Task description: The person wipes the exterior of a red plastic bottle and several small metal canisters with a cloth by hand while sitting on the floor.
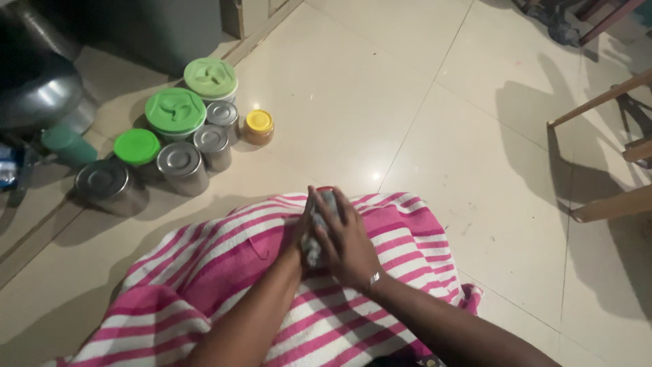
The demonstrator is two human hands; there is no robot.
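Both my hands wrapped around a small jar over the striped cloth.

My right hand [346,241] closes over a grey rag [314,238] pressed on the jar [326,194] (only its reddish top shows), while my left hand [300,234] grips from the other side, above the pink-and-white towel [204,272]. Steel tins [182,166], green-lidded containers [175,112] and a yellow-lidded jar [259,126] stand well apart on the tiled floor [421,122].

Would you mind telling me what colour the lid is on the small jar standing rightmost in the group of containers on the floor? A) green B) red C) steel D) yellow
D: the small jar at the right end of the group has a yellow lid, while the containers left of it have green or steel lids.
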